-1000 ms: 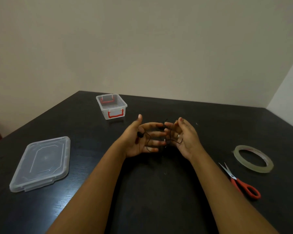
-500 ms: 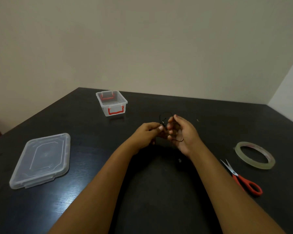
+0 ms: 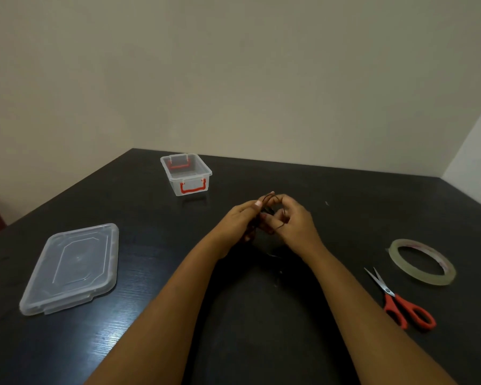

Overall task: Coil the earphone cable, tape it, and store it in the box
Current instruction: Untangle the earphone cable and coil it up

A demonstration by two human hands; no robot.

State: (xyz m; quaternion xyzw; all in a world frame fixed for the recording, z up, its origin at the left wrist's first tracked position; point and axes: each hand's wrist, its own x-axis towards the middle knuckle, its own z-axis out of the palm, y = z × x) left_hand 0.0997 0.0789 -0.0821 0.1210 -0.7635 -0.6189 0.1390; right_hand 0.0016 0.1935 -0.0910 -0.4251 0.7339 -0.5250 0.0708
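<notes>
I stood by the dark tabletop (image 3: 150,212), which ran back to a pale wall at its far edge. The biggest thing on it was a clear plastic lid (image 3: 72,266), lying flat near the left edge. Well apart from the lid, toward the far edge and left of the middle, stood the small clear box (image 3: 192,180) with red handles, open at the top; I could see nothing inside it. Over by the right edge lay a roll of clear tape (image 3: 431,282), flat on its side. Just beside it, on the side nearer the person, were the red-handled scissors (image 3: 392,297), their blades closed and pointing toward the far edge. Both bare forearms reached in from the near edge and met around the middle of the tabletop, hands touching. The left hand (image 3: 240,218) had its fingers bent, with thumb and fingertips pinched on the earphone cable (image 3: 267,197). The right hand (image 3: 295,220) was curled around the same cable, with a dark strand looped over its bent fingers. The cable was a thin black thing, bunched between the two hands, and a small loop of it stood up above the fingertips. It sat nearer the box than the tape. Against the dark surface I could not make out the earbuds or the cable's loose end.
</notes>
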